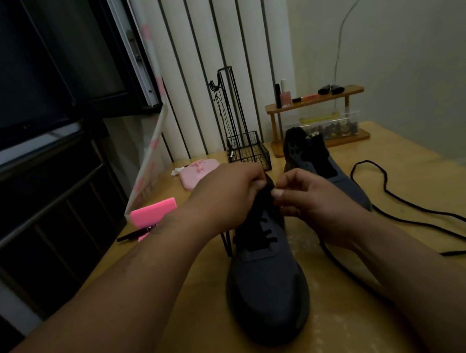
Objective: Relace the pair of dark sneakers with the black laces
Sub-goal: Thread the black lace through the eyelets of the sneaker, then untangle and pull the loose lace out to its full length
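Dark sneaker [266, 285] lies toe toward person, long axis running away; left hand [229, 199] and right hand [314, 197] pinch its collar from either side.

You are working in dim, underexposed light with a yellow-green cast. The black window pane [16, 72] gives no light; the pale plaster wall [400, 33] and the white ribbed panel [201, 46] are your brightest areas. A soft pale sheen lies on the light wooden tabletop [339, 347] beside the dark grey mesh sneaker [266, 285], whose black lace [263, 233] nearly melts into the upper. Shadows are faint and diffuse. Your forearms stretch wide at the bottom corners, the window frame bows, and the far small wooden shelf [315, 99] looks soft.
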Action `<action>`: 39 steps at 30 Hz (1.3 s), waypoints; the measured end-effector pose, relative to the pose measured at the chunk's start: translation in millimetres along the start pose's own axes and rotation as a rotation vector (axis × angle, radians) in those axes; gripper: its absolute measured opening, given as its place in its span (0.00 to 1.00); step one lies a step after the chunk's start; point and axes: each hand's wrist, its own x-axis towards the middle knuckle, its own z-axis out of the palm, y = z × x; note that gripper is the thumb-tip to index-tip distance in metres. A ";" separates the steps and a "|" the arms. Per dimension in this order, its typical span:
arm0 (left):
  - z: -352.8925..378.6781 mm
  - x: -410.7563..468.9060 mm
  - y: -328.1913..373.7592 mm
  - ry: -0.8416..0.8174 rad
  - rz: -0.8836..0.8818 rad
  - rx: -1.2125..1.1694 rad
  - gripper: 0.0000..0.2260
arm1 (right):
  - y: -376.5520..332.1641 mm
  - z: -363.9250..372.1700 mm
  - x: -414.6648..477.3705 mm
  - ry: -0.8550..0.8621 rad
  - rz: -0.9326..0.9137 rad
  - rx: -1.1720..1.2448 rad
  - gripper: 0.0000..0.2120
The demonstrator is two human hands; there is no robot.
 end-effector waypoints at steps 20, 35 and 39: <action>54.2 -86.5 -5.2 0.322 -0.376 -0.447 0.14 | -34.2 -7.9 -16.0 0.283 0.063 -0.021 0.10; 33.6 -65.7 -9.1 0.503 -0.482 -0.692 0.16 | -43.5 -4.2 -22.5 0.256 0.063 0.385 0.09; 47.3 -65.2 -10.8 0.343 -0.516 -0.660 0.17 | -29.7 1.4 -23.3 0.183 -0.004 -0.452 0.11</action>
